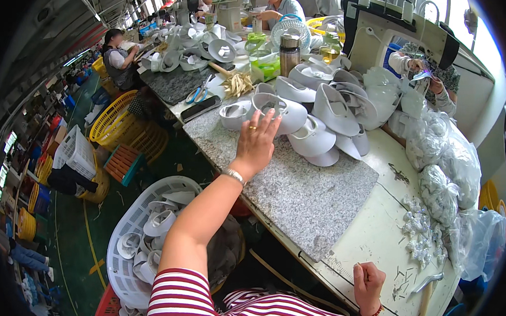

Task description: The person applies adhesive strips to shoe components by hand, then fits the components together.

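Observation:
My left hand [258,140], with a ring and a silver wristband, reaches over the grey stone slab [324,211]. Its fingers are stretched and spread against a white shoe upper [288,115]; I cannot tell whether it only touches it. More white uppers [333,111] are heaped just beyond and to the right, some on the slab. My right hand [368,286] is curled closed near the table's front edge, away from the heap. Whatever it might hold is hidden. To its right lies a hammer [434,281] with a metal head and wooden handle.
Clear plastic bags [438,142] line the table's right side, beside small metallic pieces [420,229]. Scissors [201,91], a dark phone [200,108] and a metal flask [289,53] stand or lie farther back. A white basket [127,265] of uppers is at left. Co-workers sit beyond.

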`<state>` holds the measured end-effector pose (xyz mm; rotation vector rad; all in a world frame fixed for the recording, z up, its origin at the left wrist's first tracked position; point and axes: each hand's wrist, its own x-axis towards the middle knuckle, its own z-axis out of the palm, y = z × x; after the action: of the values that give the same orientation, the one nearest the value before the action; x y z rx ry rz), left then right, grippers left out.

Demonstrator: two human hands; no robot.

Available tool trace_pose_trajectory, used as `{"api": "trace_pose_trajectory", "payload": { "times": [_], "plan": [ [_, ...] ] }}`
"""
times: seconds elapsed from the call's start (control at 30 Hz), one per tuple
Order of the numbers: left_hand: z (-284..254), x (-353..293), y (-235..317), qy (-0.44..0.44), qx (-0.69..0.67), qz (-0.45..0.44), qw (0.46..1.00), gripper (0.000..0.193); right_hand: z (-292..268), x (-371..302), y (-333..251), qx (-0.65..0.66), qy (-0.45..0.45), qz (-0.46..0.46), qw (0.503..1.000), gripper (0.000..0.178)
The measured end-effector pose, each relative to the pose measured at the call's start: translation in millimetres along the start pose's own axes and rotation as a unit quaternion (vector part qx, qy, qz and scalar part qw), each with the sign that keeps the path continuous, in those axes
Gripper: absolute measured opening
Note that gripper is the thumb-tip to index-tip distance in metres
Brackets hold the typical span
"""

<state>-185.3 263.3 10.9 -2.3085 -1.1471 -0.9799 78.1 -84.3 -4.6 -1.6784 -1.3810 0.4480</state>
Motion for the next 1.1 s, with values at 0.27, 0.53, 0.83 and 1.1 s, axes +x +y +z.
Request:
{"api": "trace_pose_trajectory", "payload": {
  "times": [0.27,0.53,0.83,1.1],
  "plan": [
    [1.5,35.6,6.8,-0.144,0.054,-0.004,0.988,0.015,1.5,-1.8,-3.4,-0.024,0.015,-0.030,0.999,0.017],
    [-86.0,-5.7,149.6,-0.313,-0.222,0.121,0.915,0.029,-9.5,3.9,-26.1,-0.008,-0.033,-0.049,0.998,0.015],
    [-92.7,-24.4,236.4,-0.389,-0.293,0.220,0.845,0.020,-7.4,-7.2,7.9,0.342,0.055,0.101,0.933,0.025],
    [-101.5,-43.4,247.3,-0.252,-0.547,0.103,0.792,0.017,0.6,-7.0,21.3,0.253,0.096,0.017,0.963,0.024]
  ]
}}
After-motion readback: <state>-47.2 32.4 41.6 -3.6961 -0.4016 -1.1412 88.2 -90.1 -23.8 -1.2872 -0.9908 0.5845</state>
